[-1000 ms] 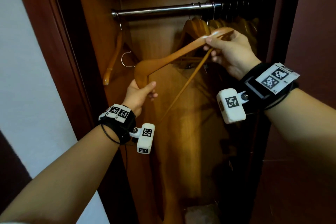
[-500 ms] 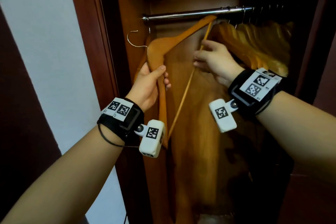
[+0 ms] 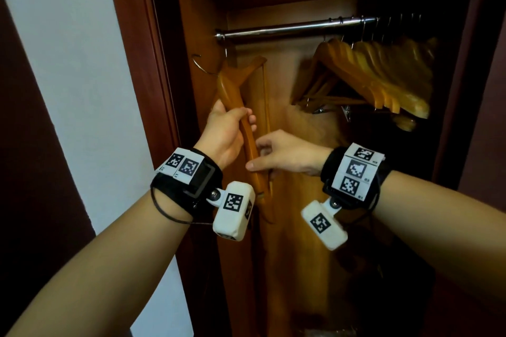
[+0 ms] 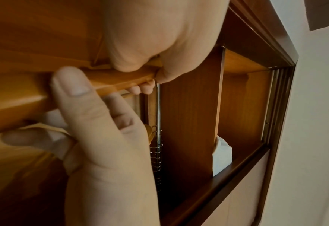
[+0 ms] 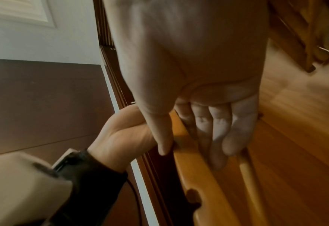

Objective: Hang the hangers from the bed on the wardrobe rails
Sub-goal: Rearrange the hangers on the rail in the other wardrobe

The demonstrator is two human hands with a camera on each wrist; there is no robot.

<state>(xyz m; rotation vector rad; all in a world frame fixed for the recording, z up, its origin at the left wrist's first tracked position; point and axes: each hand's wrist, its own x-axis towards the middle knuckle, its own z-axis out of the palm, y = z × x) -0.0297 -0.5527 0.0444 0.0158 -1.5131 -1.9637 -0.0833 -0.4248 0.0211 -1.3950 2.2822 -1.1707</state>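
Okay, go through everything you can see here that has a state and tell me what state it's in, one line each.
wooden hanger: tilted near vertical, held in both hands, hook not on the rail.
left hand: grips the hanger's arm.
right hand: thumb and fingers on the hanger's lower end.
rail: bare at its left end.
hung hangers: bunched at the rail's right end.

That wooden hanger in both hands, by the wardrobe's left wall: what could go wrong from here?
1. The wooden hanger is turned nearly vertical, its hook off the rail; letting go now would likely drop it.
2. It sits close to the wardrobe's side wall, so swinging it level might knock the wood.
3. The left hand and right hand grip close together, leaving little leverage.
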